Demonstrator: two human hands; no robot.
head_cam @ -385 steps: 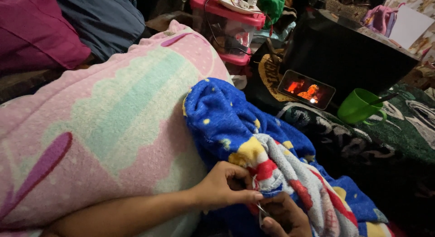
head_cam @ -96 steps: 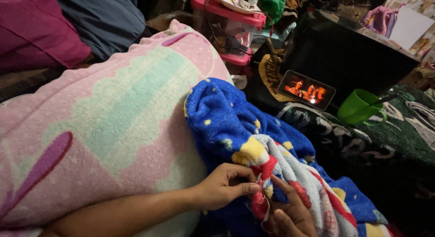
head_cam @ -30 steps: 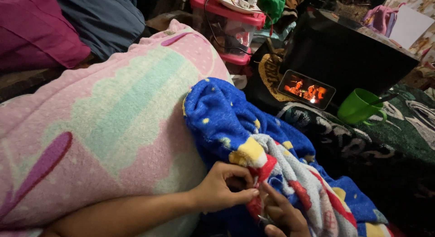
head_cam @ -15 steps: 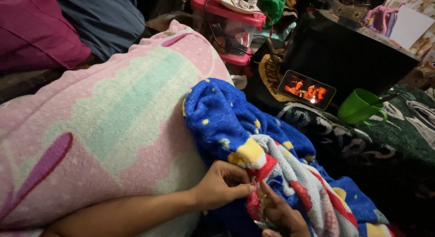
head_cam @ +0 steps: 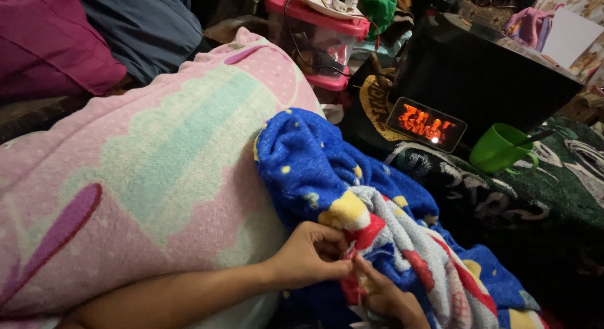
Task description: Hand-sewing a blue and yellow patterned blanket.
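A blue fleece blanket (head_cam: 314, 165) with yellow dots and red, white and yellow patches lies bunched over my lap. My left hand (head_cam: 311, 253) pinches a fold of it at the red and yellow patch, fingers closed on the fabric. My right hand (head_cam: 384, 297) comes up from below at the bottom edge of the view, its fingertips meeting the left hand's on the same red fold. Any small thing held between the fingers is hidden.
A large pink cushion (head_cam: 145, 172) with a green and white band fills the left. A pink-lidded clear box (head_cam: 318, 33) stands behind. A black heater (head_cam: 478, 77) with a glowing orange window sits at right, a green cup (head_cam: 500, 150) with a spoon beside it on dark patterned cloth.
Over the last second my right hand has risen slightly and its fingertips have closed in against my left hand's on the red fold. The blanket has barely shifted.
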